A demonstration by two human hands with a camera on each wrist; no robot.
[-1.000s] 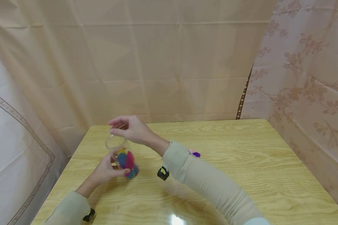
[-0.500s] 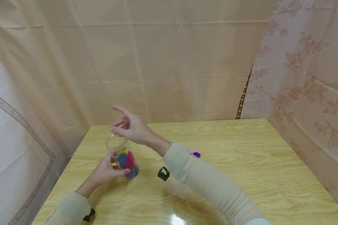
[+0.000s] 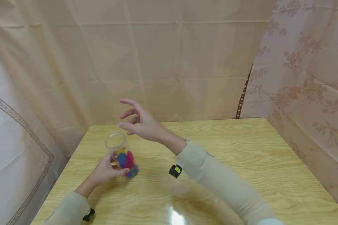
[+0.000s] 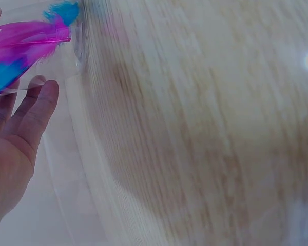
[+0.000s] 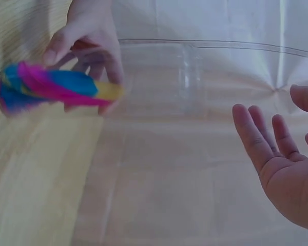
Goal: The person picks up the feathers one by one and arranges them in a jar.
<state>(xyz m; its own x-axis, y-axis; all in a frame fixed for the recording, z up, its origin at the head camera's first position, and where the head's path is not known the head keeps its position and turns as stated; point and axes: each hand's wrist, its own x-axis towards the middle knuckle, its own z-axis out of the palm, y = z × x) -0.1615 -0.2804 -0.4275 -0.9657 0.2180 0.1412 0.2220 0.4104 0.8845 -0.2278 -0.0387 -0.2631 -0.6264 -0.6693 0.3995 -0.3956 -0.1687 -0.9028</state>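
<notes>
My left hand (image 3: 107, 169) grips a clear plastic jar (image 3: 106, 144) round its lower part, thumb across the front. Inside are bright feathers (image 3: 129, 160) in magenta, blue and yellow, bunched toward the bottom. The jar's round mouth is uncovered and faces up, leaning a little to the left in the head view. Above and to the right of that mouth, my right hand (image 3: 143, 123) hovers with loosely spread fingers and nothing in them. From the right wrist view, a gap separates its fingertips (image 5: 241, 115) from the jar's end (image 5: 187, 77).
The wood-grain table (image 3: 242, 147) extends to the right and toward me. A beige curtain (image 3: 169, 72) hangs behind it, with a floral cloth (image 3: 309, 93) on the right. Small black devices (image 3: 175, 171) sit at both wrists.
My right hand has spread its fingers and moved up and right, off the jar's mouth. A small pink and purple thing on the table is now behind the right sleeve. The left hand stays put.
</notes>
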